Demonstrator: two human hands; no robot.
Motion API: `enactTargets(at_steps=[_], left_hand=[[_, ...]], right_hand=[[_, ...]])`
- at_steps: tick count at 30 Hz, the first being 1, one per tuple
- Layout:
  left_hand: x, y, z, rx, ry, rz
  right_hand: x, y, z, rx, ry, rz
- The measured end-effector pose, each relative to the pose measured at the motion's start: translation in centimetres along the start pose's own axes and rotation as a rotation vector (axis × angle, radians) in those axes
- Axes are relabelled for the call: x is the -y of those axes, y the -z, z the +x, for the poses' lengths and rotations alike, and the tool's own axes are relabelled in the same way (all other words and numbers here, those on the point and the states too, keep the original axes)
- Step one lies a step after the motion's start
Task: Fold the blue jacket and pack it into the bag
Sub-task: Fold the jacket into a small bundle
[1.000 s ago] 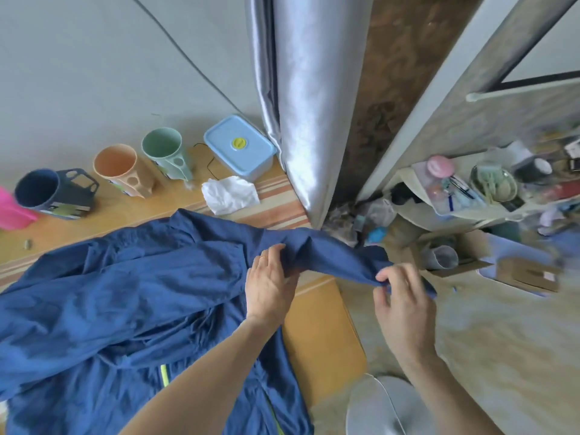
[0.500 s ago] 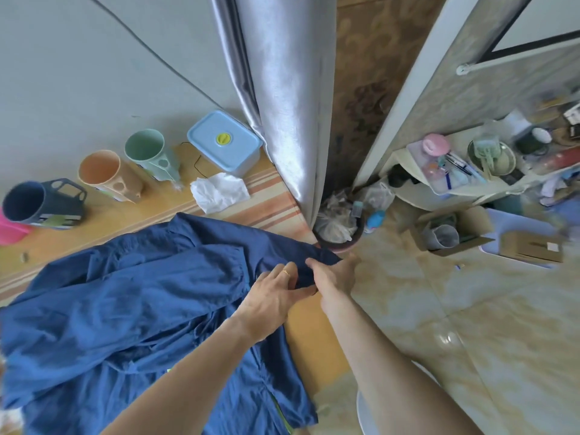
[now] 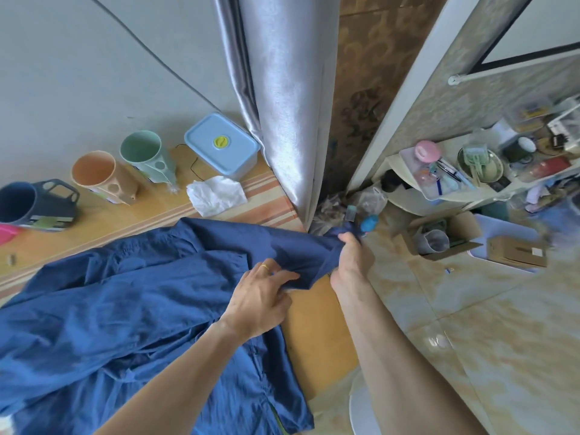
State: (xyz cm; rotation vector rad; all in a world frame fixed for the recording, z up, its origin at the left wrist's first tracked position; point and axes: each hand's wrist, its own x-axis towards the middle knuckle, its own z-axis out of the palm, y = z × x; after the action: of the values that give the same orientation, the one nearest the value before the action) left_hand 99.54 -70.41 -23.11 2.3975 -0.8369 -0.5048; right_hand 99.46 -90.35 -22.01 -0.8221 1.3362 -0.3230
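Blue jacket (image 3: 119,312) spread rumpled over the near left of a wooden table (image 3: 317,343), one sleeve drawn out to the right past the table's far right corner. Left hand (image 3: 260,296), ring on one finger, pinching a fold of jacket cloth near the table's right edge; right hand (image 3: 351,262) just beside it, fingers closed around the sleeve end out over the floor. Along the far edge of the table, left to right: pink thing (image 3: 8,232) cut by the frame, dark blue mug (image 3: 34,202), orange mug (image 3: 100,177), green mug (image 3: 146,158), then a light blue lidded box (image 3: 222,149) with a round yellow sticker, print too small to read. Labels on the mugs likewise illegible. Crumpled white tissue (image 3: 216,194) nearer than the box, just beyond the jacket. Grey curtain (image 3: 288,89) hanging at the table's far right corner. Far right, cluttered shelf (image 3: 408,199) and cardboard boxes (image 3: 514,252) on the tiled floor.
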Motion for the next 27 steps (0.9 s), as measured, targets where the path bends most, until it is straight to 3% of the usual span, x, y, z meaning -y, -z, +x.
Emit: enactTargets(at_steps=[2,6,9,11,13,16,18,20,23,27], left_hand=[[-1.0,2.1,0.0,-0.120,0.228,-0.346],[-0.6,9.1,-1.0,-0.398,0.611,-1.178],[3.5,14.2,-4.8,-0.373,0.580,-1.737],[6.8,16.6,-8.5,-0.294,0.495,-1.896],[9.8,17.8,-12.1,-0.389,0.545,-1.986],[14.0,17.7,-16.5,-0.596,0.685,-1.961],[16.1,17.1,-18.7,-0.660,0.767,-1.852],[18.0,16.4,-20.6,-0.713,0.834,-1.798],[20.7,15.9,-23.3,-0.819,0.834,-1.851],[23.4,16.0,-25.9,-0.984,0.992,-1.894]], right_hand=[[0.1,-1.1,-2.0,0.066,0.247,0.029],[-0.1,-3.7,-10.9,0.552,0.870,-0.306],[-2.7,-4.8,-16.8,0.953,1.282,-0.629],[-5.9,-5.5,-18.4,1.164,1.470,-0.869],[-9.8,-6.0,-18.2,1.284,1.544,-1.119],[-14.7,-6.3,-16.5,1.278,1.523,-1.514],[-16.4,-6.2,-15.6,1.214,1.410,-1.677],[-17.1,-5.8,-15.1,1.083,1.322,-1.665],[-17.5,-5.4,-13.9,0.808,1.375,-1.585],[-17.9,-5.4,-11.0,0.607,1.285,-1.811]])
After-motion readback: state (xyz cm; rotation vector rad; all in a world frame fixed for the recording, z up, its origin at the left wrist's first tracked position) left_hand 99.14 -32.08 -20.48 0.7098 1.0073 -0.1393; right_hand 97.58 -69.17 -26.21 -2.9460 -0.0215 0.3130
